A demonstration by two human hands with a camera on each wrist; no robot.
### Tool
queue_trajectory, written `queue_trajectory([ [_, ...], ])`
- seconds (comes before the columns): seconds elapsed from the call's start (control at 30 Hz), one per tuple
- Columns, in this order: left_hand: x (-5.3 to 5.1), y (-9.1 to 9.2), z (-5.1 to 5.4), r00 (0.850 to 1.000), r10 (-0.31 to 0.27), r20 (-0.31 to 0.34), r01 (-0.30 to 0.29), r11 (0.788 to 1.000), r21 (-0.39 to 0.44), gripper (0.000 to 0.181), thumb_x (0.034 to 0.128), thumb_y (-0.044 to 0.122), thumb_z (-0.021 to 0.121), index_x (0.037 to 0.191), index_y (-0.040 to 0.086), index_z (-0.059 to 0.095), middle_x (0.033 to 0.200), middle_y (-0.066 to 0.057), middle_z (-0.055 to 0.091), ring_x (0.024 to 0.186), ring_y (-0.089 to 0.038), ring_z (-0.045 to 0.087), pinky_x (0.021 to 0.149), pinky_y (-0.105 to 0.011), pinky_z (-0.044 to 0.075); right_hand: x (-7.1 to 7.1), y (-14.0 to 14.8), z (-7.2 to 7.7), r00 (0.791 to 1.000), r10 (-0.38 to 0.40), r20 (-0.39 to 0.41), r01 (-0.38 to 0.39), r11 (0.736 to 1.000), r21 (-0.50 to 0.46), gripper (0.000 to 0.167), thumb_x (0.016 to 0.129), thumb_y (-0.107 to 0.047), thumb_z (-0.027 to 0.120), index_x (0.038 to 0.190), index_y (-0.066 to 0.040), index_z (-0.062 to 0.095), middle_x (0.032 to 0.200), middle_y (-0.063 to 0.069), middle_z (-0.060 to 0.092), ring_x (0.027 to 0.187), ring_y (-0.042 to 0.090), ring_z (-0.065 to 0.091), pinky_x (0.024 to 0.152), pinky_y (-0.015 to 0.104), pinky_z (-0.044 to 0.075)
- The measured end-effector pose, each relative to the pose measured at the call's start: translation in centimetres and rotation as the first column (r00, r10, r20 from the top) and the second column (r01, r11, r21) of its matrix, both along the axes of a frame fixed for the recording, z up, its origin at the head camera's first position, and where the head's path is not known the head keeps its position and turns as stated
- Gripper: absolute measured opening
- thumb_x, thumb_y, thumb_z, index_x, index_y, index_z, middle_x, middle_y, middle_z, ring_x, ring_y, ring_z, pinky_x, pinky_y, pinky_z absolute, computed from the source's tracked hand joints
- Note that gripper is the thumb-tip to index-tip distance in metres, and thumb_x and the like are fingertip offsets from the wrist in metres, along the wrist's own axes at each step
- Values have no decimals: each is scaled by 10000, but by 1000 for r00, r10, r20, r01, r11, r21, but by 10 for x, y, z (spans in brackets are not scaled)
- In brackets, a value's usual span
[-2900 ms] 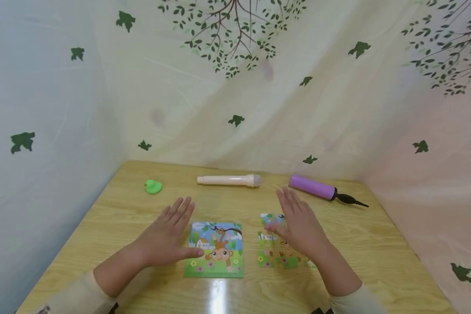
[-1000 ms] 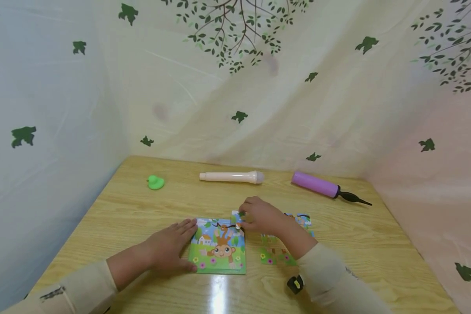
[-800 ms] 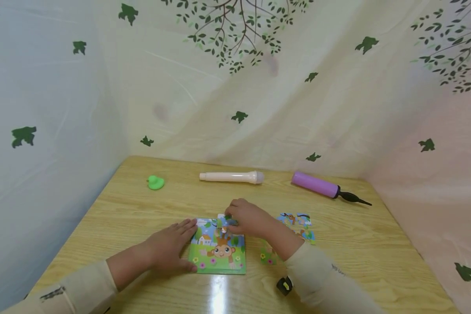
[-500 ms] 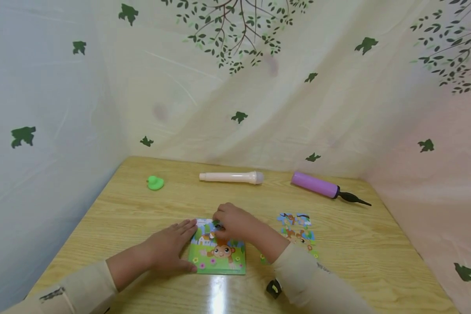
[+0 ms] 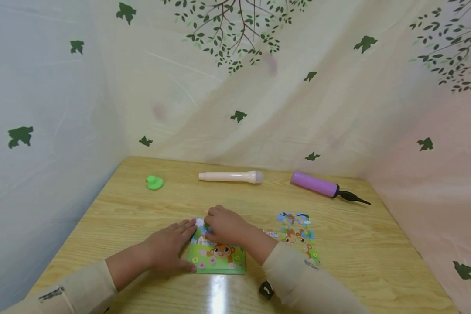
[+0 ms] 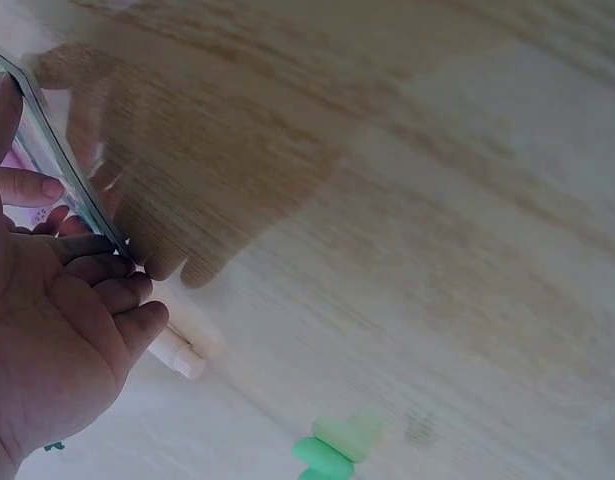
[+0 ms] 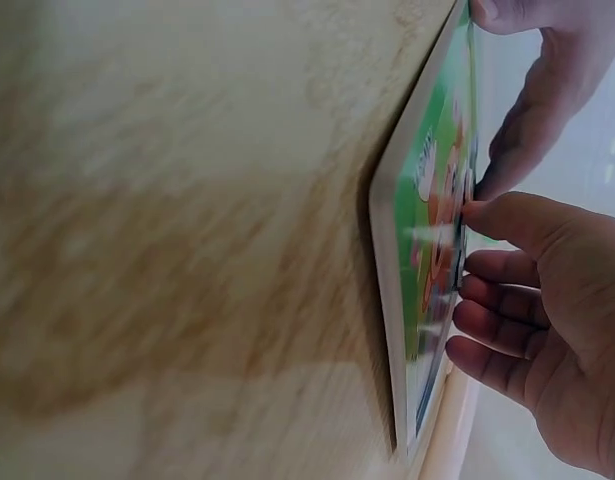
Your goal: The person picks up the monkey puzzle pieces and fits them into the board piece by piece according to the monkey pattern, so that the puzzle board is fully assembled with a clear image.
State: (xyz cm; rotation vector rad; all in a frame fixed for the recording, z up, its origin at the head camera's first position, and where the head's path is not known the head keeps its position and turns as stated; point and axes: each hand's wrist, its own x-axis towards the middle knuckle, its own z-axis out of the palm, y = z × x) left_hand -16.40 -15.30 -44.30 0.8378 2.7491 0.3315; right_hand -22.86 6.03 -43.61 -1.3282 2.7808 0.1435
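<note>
A square monkey-picture puzzle board (image 5: 220, 264) lies flat on the table. My left hand (image 5: 162, 248) rests along its left edge, fingers at the upper corner and thumb near the lower one; the left wrist view shows the fingertips touching the edge. My right hand (image 5: 229, 226) is over the board's upper left part and pinches a small puzzle piece (image 5: 207, 228) between thumb and fingers, mostly hidden by the hand. In the right wrist view, the thumb and fingertips are down at the board's surface. Loose puzzle pieces (image 5: 296, 235) lie right of the board, partly behind my right forearm.
Along the back of the wooden table (image 5: 172, 196) lie a green toy duck (image 5: 155, 183), a pale toy microphone (image 5: 229, 176) and a purple hand pump (image 5: 314, 184) with a black nozzle. A printed curtain (image 5: 180, 96) closes off the back and sides.
My right hand has carried the puzzle piece leftward from the board's upper right corner to its upper left part. The left hand came down onto the board's edge earlier and has stayed there.
</note>
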Motion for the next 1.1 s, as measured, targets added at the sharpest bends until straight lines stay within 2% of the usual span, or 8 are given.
queue_trajectory([
  [0.23, 0, 1, 2, 1000, -7, -1, 7, 1000, -6, 1098, 773, 736, 633, 1522, 3, 304, 1621, -122, 242, 1489, -330, 237, 1208, -498, 244, 3, -1, 3, 1000, 4, -20, -4, 1000, 25, 385, 974, -437, 582, 1220, -148, 649, 1208, 11, 593, 1143, 168, 535, 980, 280, 493],
  [0.37, 0, 2, 3, 1000, -8, -5, 8, 1000, -11, 1093, 774, 729, 638, 1525, 10, 300, 1618, -131, 247, 1486, -335, 241, 1207, -504, 245, 3, 0, 3, 1000, -1, -14, 1, 1000, 9, 376, 981, -418, 579, 1232, -146, 645, 1208, 11, 592, 1131, 164, 533, 971, 277, 495],
  [0.6, 0, 3, 7, 1000, -25, -10, 25, 998, -52, 1044, 777, 746, 613, 1543, 106, 307, 1621, -143, 231, 1486, -348, 235, 1195, -522, 263, 2, 0, -2, 1000, -17, 11, 17, 1000, -23, 366, 992, -394, 570, 1260, -154, 637, 1235, 9, 582, 1156, 165, 517, 993, 278, 486],
  [0.73, 1, 4, 10, 1000, -22, -7, 22, 997, -69, 1039, 772, 728, 638, 1536, 98, 323, 1618, -150, 235, 1484, -353, 239, 1194, -523, 264, 1, 4, -4, 999, 9, 36, -8, 999, -44, 371, 1001, -384, 556, 1277, -146, 631, 1236, 3, 581, 1145, 156, 518, 1002, 272, 476],
  [0.83, 1, 5, 10, 1000, -19, -7, 18, 996, -83, 1041, 768, 731, 639, 1536, 102, 325, 1620, -144, 235, 1484, -349, 239, 1195, -517, 267, -2, 13, -2, 997, 18, 81, -10, 995, -97, 348, 1006, -347, 551, 1277, -143, 631, 1212, -5, 586, 1126, 153, 522, 980, 274, 484],
  [0.97, 0, 6, 8, 1000, -9, -6, 9, 994, -106, 1052, 757, 755, 627, 1541, 126, 319, 1628, -119, 224, 1490, -332, 230, 1198, -503, 268, -8, 35, 8, 993, -29, 115, 47, 986, -161, 348, 998, -322, 575, 1286, -132, 623, 1211, 9, 598, 1148, 182, 537, 974, 310, 498],
  [1.1, -1, 6, 7, 1000, -10, -12, 8, 992, -125, 1064, 753, 770, 615, 1545, 128, 309, 1632, -117, 211, 1494, -330, 219, 1204, -497, 254, -16, 68, 22, 985, -118, 124, 142, 968, -208, 367, 983, -312, 608, 1288, -109, 620, 1237, 55, 601, 1180, 235, 548, 980, 374, 503],
])
